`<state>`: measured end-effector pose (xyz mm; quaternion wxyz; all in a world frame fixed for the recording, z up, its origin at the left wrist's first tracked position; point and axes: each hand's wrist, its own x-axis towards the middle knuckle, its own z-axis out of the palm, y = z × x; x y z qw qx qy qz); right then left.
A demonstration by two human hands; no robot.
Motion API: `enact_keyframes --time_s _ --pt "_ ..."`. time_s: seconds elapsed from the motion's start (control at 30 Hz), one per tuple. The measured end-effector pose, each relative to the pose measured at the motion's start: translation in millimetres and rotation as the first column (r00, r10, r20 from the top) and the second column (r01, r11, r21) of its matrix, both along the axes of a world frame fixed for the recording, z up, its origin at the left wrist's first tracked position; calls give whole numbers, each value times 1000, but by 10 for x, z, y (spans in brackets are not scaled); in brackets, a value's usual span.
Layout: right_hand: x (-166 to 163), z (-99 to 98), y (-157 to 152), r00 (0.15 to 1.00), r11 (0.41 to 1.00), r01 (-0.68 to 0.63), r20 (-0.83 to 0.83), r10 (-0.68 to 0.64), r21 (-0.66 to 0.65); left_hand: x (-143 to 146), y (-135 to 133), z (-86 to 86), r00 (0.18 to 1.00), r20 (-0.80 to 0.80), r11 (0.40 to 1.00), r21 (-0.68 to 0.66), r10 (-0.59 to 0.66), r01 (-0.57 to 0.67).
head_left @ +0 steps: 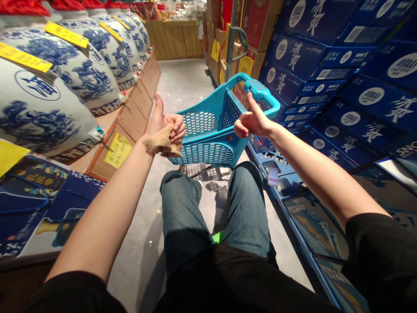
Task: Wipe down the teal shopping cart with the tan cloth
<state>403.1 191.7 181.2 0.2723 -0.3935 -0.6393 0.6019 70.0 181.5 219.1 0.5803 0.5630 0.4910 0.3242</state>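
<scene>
My left hand (167, 121) is closed with its thumb pointing up, in front of the left side of a blue plastic shopping cart (202, 141). A fuzzy tan band (163, 141), which looks like a scrunchie, sits at my left wrist and bunches under the curled fingers. My right hand (254, 119) has its fingers curled in and its thumb raised, by the cart's blue handle (260, 93). Whether the right hand touches the cart, I cannot tell. No object shows in either hand. The cart's perforated basket stands tilted in view just beyond my knees.
Large blue-and-white porcelain jars (97, 69) with red covers line a wooden shelf (130, 113) at left. Stacked blue cartons (325, 65) rise at right on a blue pallet (280, 169), where a phone (273, 176) lies. A tiled aisle (185, 74) runs ahead to a wooden counter (176, 39).
</scene>
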Motion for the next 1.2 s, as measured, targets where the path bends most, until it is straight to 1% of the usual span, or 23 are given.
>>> enact_keyframes --time_s 0.03,0.1,0.17,0.2,0.27,0.33,0.37,0.43,0.47,0.53,0.6,0.73,0.83,0.9,1.07,1.13,1.2 --pt "-58 36 79 999 999 -35 -3 35 -15 21 40 39 1000 -20 1000 2 7 -7" --pt "-165 98 226 999 999 -41 -13 41 -33 30 147 63 999 -32 1000 11 -14 14" --pt "-253 133 343 1000 999 -17 -4 16 -48 0 278 23 997 -13 997 34 -73 74" --pt "-287 138 388 1000 999 -12 10 12 -52 -24 345 -12 992 2 991 48 -126 126" --pt "-329 124 454 999 999 5 32 -3 -54 -80 461 -88 979 55 975 114 -197 190" --pt "-338 90 497 998 998 57 27 -56 -41 -133 539 -150 963 98 956 183 -250 229" --pt "-330 70 515 996 996 89 14 -89 -30 -158 564 -172 957 105 948 198 -272 248" --pt "-299 38 549 993 994 112 -21 -112 -5 -204 597 -197 947 99 942 183 -304 283" --pt "-278 28 566 996 996 87 -30 -87 1 -227 609 -203 945 96 942 161 -312 295" --pt "-236 22 600 1000 1000 13 -27 -14 -10 -276 634 -205 944 103 947 115 -312 300" --pt "-199 32 629 1000 999 -14 -23 13 -32 -328 657 -197 950 117 956 79 -290 282" --pt "-154 59 675 998 999 22 -49 -24 -49 -411 675 -155 958 127 967 36 -256 254" --pt "-148 65 692 1000 993 11 0 -12 -113 -435 680 -132 962 113 969 17 -248 248" --pt "-155 57 689 1000 990 23 15 -22 -140 -440 695 -142 959 98 964 5 -265 266" --pt "-149 16 686 998 988 61 -21 -64 -145 -486 766 -236 941 113 948 20 -319 319" --pt "-126 4 690 997 990 66 -35 -70 -125 -506 780 -272 943 119 951 27 -310 309" --pt "-111 -25 656 997 996 54 -48 -57 -71 -496 755 -309 952 133 961 60 -275 269"
